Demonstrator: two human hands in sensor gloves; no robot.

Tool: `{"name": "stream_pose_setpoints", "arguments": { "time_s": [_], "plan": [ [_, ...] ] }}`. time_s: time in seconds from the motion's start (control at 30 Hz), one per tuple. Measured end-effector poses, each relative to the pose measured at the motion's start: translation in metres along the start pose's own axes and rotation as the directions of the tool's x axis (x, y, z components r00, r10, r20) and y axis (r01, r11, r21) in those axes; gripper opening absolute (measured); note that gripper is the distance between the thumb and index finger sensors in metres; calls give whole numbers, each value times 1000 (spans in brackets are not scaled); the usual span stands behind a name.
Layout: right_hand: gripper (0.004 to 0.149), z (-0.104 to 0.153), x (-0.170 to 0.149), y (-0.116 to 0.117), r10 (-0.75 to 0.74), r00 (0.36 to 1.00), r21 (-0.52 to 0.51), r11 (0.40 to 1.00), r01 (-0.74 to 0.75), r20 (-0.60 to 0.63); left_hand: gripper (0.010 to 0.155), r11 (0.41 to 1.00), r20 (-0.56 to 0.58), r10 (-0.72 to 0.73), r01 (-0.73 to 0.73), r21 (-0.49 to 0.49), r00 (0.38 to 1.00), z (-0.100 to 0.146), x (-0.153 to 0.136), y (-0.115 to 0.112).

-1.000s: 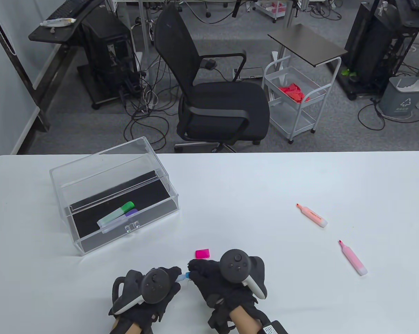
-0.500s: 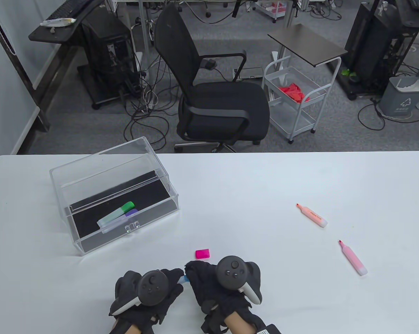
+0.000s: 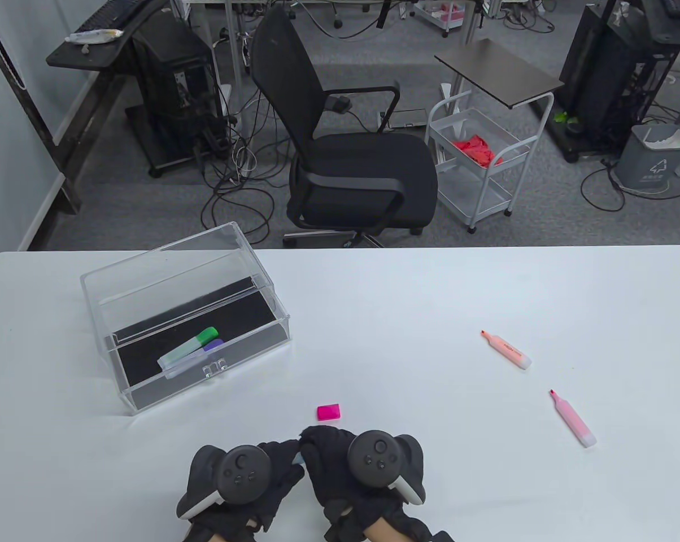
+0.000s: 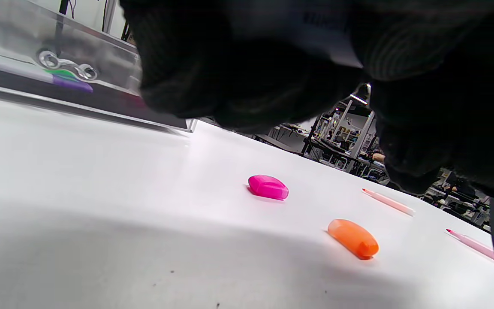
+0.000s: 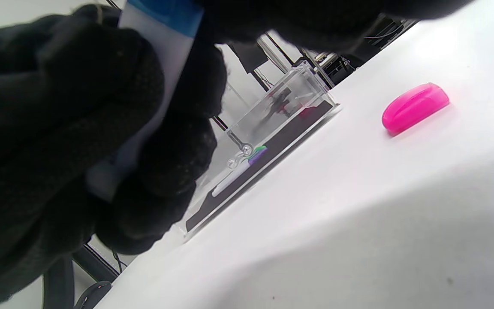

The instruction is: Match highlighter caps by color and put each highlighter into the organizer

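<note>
Blue highlighter (image 5: 152, 56) near table (image 3: 487, 282) edge.

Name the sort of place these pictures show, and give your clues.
Probably an office or lab workspace: a black mesh office chair, dark computer towers with tangled floor cables, and a white wire trolley stand behind the white table.

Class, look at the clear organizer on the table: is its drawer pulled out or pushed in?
Pulled out. The drawer juts forward from the organizer, exposing its black liner and the green highlighter and purple highlighter inside.
</note>
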State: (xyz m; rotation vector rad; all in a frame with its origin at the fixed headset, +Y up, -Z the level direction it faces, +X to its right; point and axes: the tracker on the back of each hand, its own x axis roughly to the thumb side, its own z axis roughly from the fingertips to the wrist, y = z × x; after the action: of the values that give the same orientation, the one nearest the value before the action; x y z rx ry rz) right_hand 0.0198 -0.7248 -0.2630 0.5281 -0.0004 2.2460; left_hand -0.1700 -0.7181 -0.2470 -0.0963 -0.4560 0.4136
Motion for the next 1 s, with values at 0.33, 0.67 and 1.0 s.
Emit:
{"name": "stream_pose_setpoints", "arguments": {
  "time_s": [0.33,0.67,1.0],
  "plan": [
    [61,-1,-3,5,173,982,21,985,-172,-78,57,992,-86,-124,124,-8,989,-1,-5,-10],
    [63,7,-5,-26,280,950,-65,954,-291,-137,57,976,-133,-215,219,15,967,-14,-9,2],
    [64,7,-9,-33,411,894,-38,905,-424,-180,58,932,-257,-332,358,59,908,-38,-31,56]
  ]
}}
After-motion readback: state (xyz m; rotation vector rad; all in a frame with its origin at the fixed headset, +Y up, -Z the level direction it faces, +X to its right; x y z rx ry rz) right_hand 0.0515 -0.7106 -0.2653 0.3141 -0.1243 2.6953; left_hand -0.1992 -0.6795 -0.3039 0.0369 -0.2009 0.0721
